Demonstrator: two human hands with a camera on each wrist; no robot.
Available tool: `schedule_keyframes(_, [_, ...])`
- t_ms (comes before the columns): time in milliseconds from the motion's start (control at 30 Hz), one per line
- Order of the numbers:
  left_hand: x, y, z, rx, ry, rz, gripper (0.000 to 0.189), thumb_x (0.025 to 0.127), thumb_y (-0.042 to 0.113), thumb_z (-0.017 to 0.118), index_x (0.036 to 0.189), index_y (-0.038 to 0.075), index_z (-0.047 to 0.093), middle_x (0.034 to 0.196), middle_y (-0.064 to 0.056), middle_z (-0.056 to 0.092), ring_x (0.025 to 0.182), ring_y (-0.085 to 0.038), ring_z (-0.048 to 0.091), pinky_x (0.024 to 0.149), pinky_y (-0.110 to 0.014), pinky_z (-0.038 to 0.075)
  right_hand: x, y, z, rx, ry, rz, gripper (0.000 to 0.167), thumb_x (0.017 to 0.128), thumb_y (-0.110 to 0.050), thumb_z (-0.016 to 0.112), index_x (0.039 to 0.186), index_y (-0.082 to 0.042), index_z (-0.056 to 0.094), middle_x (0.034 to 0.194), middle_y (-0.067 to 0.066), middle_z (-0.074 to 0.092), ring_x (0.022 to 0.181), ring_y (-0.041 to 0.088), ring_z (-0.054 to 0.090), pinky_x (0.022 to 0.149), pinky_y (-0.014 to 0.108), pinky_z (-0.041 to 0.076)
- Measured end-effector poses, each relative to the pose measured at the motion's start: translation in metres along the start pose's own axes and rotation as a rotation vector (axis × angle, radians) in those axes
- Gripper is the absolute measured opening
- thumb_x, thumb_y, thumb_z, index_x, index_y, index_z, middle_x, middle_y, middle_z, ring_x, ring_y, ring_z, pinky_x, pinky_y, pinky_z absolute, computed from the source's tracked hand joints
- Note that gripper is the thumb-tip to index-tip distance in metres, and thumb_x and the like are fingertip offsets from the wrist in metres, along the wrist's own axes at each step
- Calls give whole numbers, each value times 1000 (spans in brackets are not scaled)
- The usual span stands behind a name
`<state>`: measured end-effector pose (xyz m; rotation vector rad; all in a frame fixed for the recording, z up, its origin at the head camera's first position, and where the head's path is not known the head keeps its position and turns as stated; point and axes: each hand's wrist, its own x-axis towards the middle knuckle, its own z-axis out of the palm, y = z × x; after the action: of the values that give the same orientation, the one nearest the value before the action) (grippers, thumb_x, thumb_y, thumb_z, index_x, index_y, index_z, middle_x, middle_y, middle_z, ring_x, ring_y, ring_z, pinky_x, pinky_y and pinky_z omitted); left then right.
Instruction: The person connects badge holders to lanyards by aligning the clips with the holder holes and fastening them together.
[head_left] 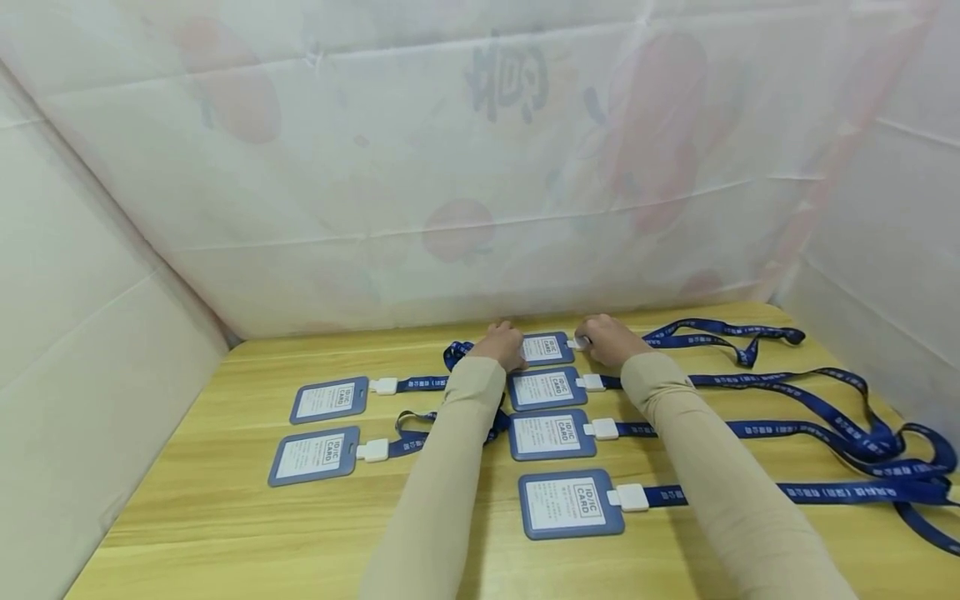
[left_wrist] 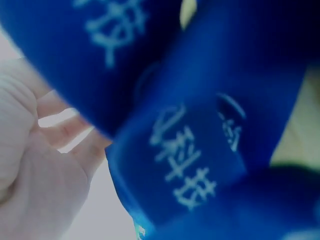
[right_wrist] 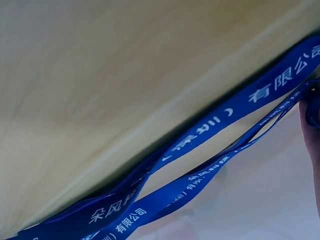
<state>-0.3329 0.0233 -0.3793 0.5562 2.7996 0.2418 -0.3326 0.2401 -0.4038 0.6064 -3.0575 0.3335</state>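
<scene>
Six badges [head_left: 570,505]: lay face up on the table [head_left: 202,517], two in a left column, four in a right.
Far badge [head_left: 549,348]: headed the right column, between the hands.
Left hand [head_left: 497,345]: at that badge's left edge; could not tell whether gripping or only touching.
Right hand [head_left: 611,340]: fingers pinched the same badge's white clip [head_left: 577,342].
Back edge: close to the cloth wall [head_left: 360,208]; little room beyond the fingers.
Open room: widest along the table's left side.
Blue straps [head_left: 855,492]: ran rightward, nearest cut off at frame edge; left-column ones passed behind the left sleeve [head_left: 442,483].
Wrist views: left, blurred strap filled most; right, only a sliver of hand.
</scene>
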Motion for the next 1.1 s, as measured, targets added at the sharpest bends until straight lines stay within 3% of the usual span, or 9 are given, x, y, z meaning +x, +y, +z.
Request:
schedule_keyframes(300, [3, 4, 3, -51, 29, 1, 41, 93, 27, 76, 128, 8, 69, 136, -10, 54, 116, -24, 46, 96, -36, 49, -5, 8, 2, -8, 51, -27, 25, 86, 11, 71, 110, 7, 73, 110, 21, 69, 107, 39, 64, 93, 49, 53])
schedule_keyframes(767, [3, 4, 4, -89, 48, -39, 39, 93, 24, 76, 128, 8, 70, 143, -9, 52, 117, -24, 47, 96, -36, 49, -2, 5, -1, -24, 26, -44, 23, 88, 8, 71, 111, 6, 74, 109, 19, 70, 106, 38, 65, 93, 48, 53])
schedule_keyframes(900, [3, 2, 3, -79, 51, -25, 38, 93, 24, 76, 126, 7, 70, 146, -10, 50, 119, -25, 48, 97, -36, 49, -2, 3, -2, -19, 27, -41, 23, 88, 8, 71, 111, 7, 73, 109, 20, 70, 105, 38, 65, 93, 48, 53])
schedule_keyframes(1100, [2, 4, 2, -47, 56, -9, 38, 94, 25, 76, 127, 8, 70, 136, -8, 56, 114, -24, 49, 95, -35, 49, -5, 3, -1, -8, 40, -35, 24, 87, 9, 71, 111, 8, 73, 106, 20, 69, 102, 38, 65, 91, 48, 53])
